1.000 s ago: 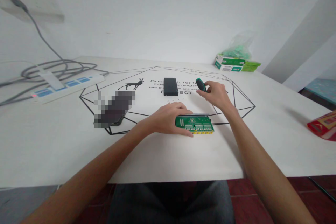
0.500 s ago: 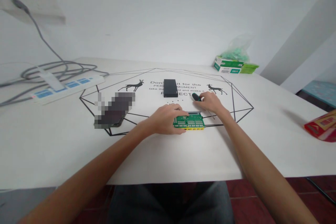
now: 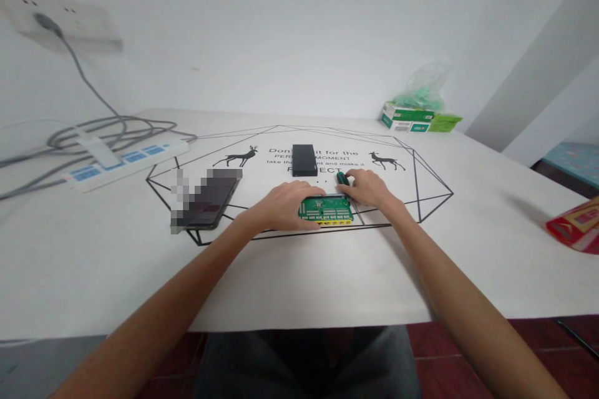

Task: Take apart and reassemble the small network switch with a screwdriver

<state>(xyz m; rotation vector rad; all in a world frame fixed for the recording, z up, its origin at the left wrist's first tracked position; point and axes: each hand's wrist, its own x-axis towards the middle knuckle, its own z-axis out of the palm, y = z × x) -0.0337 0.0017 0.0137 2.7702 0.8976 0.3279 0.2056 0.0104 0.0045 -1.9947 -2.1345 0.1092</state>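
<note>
A green circuit board [image 3: 328, 209] with yellow ports along its near edge lies on the white table [image 3: 299, 262]. My left hand [image 3: 281, 204] rests on the board's left end, fingers curled over it. My right hand [image 3: 365, 189] lies low on the table at the board's right, closed around a screwdriver with a dark green handle [image 3: 342, 178]; its thin shaft [image 3: 357, 214] runs along the table beside the board. A black box [image 3: 304, 159] sits just behind the board.
A dark phone [image 3: 206, 204] lies to the left. A power strip [image 3: 126, 158] with grey cables sits at far left. Green boxes with a plastic bag [image 3: 418, 113] stand at the back right. A red packet [image 3: 575, 227] lies at the right edge.
My right hand has come down from a raised position with the screwdriver to the table beside the board. The board and my left hand shifted slightly left.
</note>
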